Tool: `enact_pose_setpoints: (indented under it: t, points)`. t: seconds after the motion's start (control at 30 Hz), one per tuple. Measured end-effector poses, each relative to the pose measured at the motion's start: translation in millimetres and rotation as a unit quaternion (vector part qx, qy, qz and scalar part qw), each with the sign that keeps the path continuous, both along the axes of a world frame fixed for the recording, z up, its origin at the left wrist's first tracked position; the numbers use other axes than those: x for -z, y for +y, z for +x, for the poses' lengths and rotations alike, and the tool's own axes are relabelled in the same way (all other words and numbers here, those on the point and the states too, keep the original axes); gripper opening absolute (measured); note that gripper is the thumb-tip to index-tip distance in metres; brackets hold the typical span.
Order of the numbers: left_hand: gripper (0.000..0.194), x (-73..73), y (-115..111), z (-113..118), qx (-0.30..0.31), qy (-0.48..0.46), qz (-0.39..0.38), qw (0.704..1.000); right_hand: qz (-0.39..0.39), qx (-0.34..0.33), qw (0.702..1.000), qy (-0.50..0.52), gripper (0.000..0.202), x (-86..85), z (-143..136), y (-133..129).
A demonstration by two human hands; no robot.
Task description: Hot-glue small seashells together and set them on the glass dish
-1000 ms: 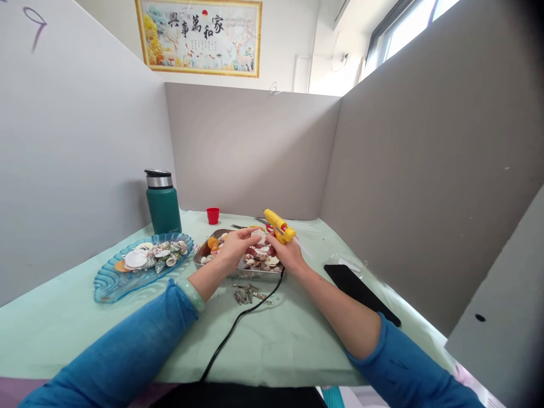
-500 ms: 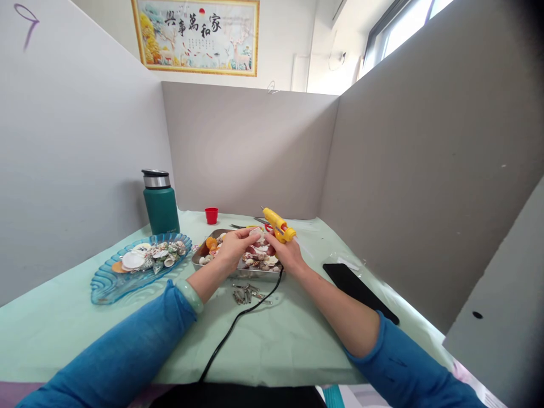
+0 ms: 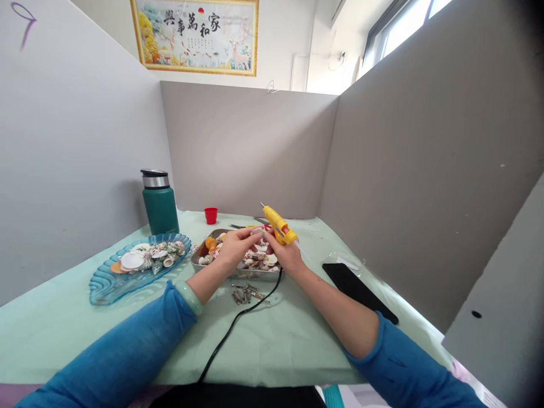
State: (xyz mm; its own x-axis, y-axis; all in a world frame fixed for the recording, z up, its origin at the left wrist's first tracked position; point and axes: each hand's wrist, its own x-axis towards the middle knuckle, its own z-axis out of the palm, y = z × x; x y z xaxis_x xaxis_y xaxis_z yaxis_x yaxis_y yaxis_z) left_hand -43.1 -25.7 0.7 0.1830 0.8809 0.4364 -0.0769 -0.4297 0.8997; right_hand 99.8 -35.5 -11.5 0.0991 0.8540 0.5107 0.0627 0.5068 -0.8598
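Observation:
My right hand [image 3: 288,255] is wrapped round a yellow hot glue gun [image 3: 276,220], its nozzle tilted up and to the left. A clear glue stick pokes out of its rear, and a black cord [image 3: 238,317] runs down to the table's front edge. My left hand [image 3: 234,247] pinches a small pale seashell [image 3: 257,231], which the right fingertips also meet. Fingers partly cover the shell. Below both hands is a metal tray [image 3: 255,273] full of mixed seashells [image 3: 272,260]. In front of it lies a small heap of metal clips [image 3: 243,293].
At left, a blue glass dish [image 3: 104,290] holds shells and round discs, with a green bottle [image 3: 160,209] behind it. A red cup [image 3: 211,216] and scissors [image 3: 260,220] sit at the back. A black flat object [image 3: 361,293] lies at right. Grey partitions [image 3: 250,147] enclose the table.
The fingertips have shifted slightly around the pale shell, which now looks tilted flatter. The glue gun stays in the right hand, almost unmoved.

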Motion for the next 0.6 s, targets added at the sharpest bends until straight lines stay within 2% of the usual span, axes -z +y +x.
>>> enact_pose_setpoints:
  t: [0.23,0.37,0.5,0.6]
  points:
    - [0.035,1.4,4.4,-1.7,-0.035,0.025,0.048,0.998,0.016,-0.001,1.000,-0.002,0.026,-0.7,-1.8,-1.2]
    - [0.033,0.8,5.8,-1.9,-0.027,0.021,0.061,0.998,0.005,-0.014,1.000,0.015,0.027,1.5,-2.2,1.7]
    - [0.034,-1.6,3.6,-2.0,-0.008,-0.005,0.028,1.000,0.002,-0.036,0.999,0.015,0.027,2.1,0.2,3.3]
    - [0.035,-1.8,4.1,-4.0,0.032,-0.022,-0.027,0.999,-0.002,-0.036,0.999,0.005,0.027,0.6,2.6,2.3]
